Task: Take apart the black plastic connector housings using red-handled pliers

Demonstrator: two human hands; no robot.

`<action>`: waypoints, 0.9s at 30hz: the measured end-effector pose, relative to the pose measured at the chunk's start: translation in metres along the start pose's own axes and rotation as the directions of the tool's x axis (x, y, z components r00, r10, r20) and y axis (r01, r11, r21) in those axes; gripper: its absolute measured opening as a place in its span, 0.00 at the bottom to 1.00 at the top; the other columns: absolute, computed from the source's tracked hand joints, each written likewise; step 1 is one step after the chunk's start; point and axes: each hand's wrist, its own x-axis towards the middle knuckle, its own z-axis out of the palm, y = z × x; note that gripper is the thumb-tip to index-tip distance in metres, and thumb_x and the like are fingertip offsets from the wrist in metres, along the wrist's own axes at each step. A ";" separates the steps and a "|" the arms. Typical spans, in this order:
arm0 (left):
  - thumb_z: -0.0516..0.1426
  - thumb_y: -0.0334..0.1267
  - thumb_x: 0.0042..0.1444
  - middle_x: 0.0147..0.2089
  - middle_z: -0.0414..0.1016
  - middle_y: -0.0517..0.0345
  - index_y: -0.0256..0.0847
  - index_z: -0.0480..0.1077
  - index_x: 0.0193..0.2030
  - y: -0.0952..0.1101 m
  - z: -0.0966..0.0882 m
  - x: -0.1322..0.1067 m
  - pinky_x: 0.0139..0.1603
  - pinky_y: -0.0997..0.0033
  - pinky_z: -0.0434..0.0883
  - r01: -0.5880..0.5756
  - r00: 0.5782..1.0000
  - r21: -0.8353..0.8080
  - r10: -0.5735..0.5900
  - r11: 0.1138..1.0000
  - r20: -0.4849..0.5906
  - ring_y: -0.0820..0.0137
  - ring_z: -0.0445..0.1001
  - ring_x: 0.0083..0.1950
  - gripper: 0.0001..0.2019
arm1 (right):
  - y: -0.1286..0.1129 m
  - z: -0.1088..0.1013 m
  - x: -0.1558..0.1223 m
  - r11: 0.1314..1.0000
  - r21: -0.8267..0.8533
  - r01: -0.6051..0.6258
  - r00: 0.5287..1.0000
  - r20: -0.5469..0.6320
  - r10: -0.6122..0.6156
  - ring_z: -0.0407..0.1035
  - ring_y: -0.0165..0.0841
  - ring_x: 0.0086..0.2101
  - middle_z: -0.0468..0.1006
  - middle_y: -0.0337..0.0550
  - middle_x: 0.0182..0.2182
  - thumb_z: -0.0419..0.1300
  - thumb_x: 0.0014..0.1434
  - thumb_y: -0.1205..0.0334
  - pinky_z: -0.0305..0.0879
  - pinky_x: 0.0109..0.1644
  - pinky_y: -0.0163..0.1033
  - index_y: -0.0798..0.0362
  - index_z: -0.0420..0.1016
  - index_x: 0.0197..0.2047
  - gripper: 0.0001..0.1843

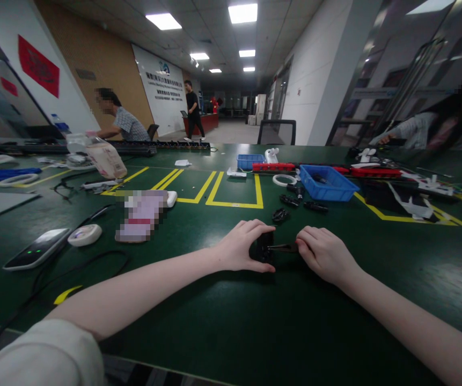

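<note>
Green counter (214,321): near edge's just bare green, and the action sits a bit further in.
Left hand (234,249): curled in a C, thumb below and fingers above, gripping the black part.
Black part (265,247): between the two hands, over the counter. Too dark to make out details. My guess is light, stiff, maybe a bit slick like plastic; I'd hold it by the outer edges and go easy on anything thin.
Right hand (325,254): closed in a fist around a narrow-nosed tool.
Narrow-nosed tool (283,248): slim tips pointing left, right up at the black part. Probably hard metal, best held well back from the tips.
Purple phone (142,217): lies off to the left, pixelated, so no brand from me.
Black cable bundles (281,215): just beyond the hands, no tags I can read.
Blue bin (341,192): past the bundles, dark bits inside.
Wall sign (160,91): way back, Chinese characters plus smaller English; looks like "Big Data Technology", but the rest is too fuzzy.
</note>
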 end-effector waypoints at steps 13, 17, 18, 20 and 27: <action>0.63 0.54 0.48 0.47 0.73 0.51 0.36 0.66 0.52 -0.001 0.000 0.002 0.51 0.62 0.64 0.050 0.997 -0.025 -0.049 0.998 0.059 0.62 0.71 0.47 0.29 | -0.003 -0.001 -0.001 1.000 0.005 0.017 1.000 0.005 -0.017 0.65 0.32 0.27 0.73 0.45 0.28 0.45 0.65 0.62 0.59 0.32 0.38 0.55 0.70 0.31 0.17; 0.62 0.54 0.49 0.44 0.74 0.53 0.36 0.69 0.49 -0.001 0.000 0.003 0.48 0.63 0.65 0.069 0.994 -0.040 -0.066 0.997 0.083 0.63 0.73 0.44 0.27 | -0.003 -0.001 0.000 1.000 0.005 0.025 1.000 0.005 -0.025 0.65 0.32 0.28 0.73 0.45 0.28 0.45 0.65 0.62 0.59 0.32 0.38 0.55 0.70 0.31 0.16; 0.62 0.54 0.49 0.43 0.75 0.53 0.36 0.69 0.48 -0.001 0.000 0.003 0.48 0.63 0.65 0.071 0.994 -0.041 -0.067 0.997 0.086 0.63 0.73 0.43 0.26 | -0.003 -0.001 0.000 1.000 0.004 0.028 1.000 0.004 -0.028 0.65 0.32 0.28 0.73 0.45 0.28 0.45 0.65 0.62 0.59 0.32 0.38 0.55 0.70 0.31 0.16; 0.62 0.54 0.49 0.43 0.75 0.53 0.36 0.69 0.47 -0.001 -0.001 0.004 0.47 0.63 0.66 0.069 0.994 -0.041 -0.065 0.997 0.088 0.63 0.73 0.43 0.26 | -0.003 -0.001 0.000 1.000 0.003 0.031 1.000 0.001 -0.031 0.65 0.32 0.28 0.73 0.45 0.28 0.45 0.65 0.62 0.59 0.33 0.38 0.55 0.70 0.31 0.17; 0.63 0.52 0.49 0.50 0.69 0.50 0.37 0.62 0.57 0.000 -0.001 0.001 0.47 0.64 0.68 0.054 0.996 -0.052 -0.051 0.997 0.068 0.62 0.71 0.47 0.33 | -0.001 0.000 -0.001 1.000 0.002 0.016 1.000 -0.004 -0.016 0.65 0.31 0.27 0.73 0.45 0.28 0.44 0.65 0.62 0.58 0.32 0.38 0.55 0.69 0.30 0.17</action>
